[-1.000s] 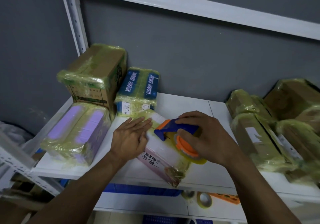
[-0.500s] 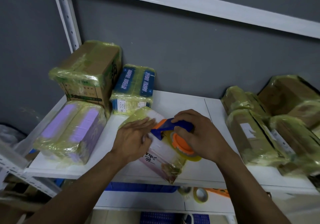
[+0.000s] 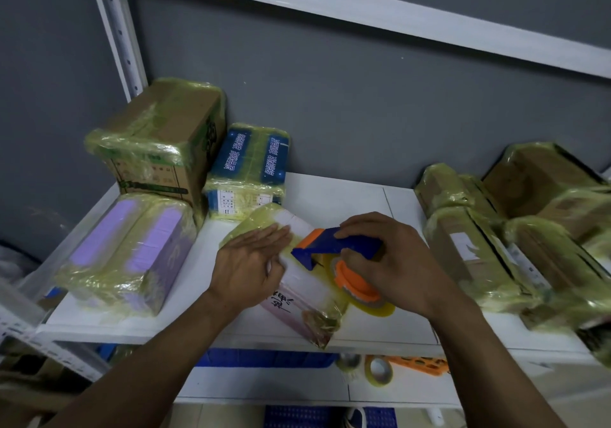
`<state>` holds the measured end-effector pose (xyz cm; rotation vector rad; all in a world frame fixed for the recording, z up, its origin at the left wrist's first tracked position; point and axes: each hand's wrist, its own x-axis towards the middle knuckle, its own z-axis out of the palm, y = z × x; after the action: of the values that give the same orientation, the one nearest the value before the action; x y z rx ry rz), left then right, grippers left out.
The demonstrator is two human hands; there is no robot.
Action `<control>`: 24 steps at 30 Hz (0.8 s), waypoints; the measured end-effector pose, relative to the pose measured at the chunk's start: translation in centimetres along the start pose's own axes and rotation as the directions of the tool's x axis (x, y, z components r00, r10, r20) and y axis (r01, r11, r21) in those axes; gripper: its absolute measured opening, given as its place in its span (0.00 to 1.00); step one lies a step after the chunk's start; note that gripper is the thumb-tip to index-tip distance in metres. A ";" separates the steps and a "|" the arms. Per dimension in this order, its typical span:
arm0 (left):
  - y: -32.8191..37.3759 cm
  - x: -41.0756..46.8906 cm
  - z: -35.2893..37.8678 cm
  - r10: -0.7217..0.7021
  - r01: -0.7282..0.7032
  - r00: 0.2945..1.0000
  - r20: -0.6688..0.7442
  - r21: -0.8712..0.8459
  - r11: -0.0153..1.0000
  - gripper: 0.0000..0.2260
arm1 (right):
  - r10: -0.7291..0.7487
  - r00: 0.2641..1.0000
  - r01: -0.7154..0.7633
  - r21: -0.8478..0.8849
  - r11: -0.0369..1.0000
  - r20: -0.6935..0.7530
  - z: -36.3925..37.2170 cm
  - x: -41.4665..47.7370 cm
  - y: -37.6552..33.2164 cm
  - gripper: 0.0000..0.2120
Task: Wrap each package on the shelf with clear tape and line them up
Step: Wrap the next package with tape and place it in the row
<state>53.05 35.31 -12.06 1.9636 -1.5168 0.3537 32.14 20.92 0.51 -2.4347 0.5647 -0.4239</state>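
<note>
A white and pink package (image 3: 299,298) with handwriting lies at the front middle of the white shelf (image 3: 347,202), partly covered in yellowish clear tape. My left hand (image 3: 249,267) presses flat on its top left side, fingers straight. My right hand (image 3: 385,264) grips a blue and orange tape dispenser (image 3: 334,250) with its tape roll (image 3: 363,292), held against the package's top. On the left stand taped packages: a purple one (image 3: 129,252), a brown box (image 3: 158,146) and a blue one (image 3: 249,169). Several taped brown packages (image 3: 476,255) crowd the right.
The shelf's upright post (image 3: 115,27) rises at the back left and a white beam (image 3: 363,10) crosses above. On the lower shelf lie a spare tape roll (image 3: 378,369), an orange plastic piece (image 3: 420,363) and a blue crate (image 3: 264,358).
My right hand has slid the dispenser slightly toward the left hand across the package's top. My left hand stays flat on the package.
</note>
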 end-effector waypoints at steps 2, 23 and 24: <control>-0.1 -0.2 0.0 0.001 -0.001 1.000 0.009 0.007 1.000 0.21 | 0.017 1.000 -0.017 0.030 0.999 0.006 0.4 -0.1 0.2 0.13; 0.5 -0.3 1.4 0.002 -0.001 1.000 -0.026 0.040 0.999 0.20 | 0.010 1.000 -0.011 0.010 1.000 0.025 -0.2 0.4 -0.2 0.09; 0.5 -0.3 1.4 -0.001 0.002 1.000 -0.021 0.039 0.999 0.20 | 0.004 0.999 -0.004 -0.001 1.000 0.034 -0.3 0.2 -0.3 0.10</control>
<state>52.25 34.58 -13.11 1.9850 -1.5054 0.4054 32.29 20.84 0.98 -2.4360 0.5557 -0.3801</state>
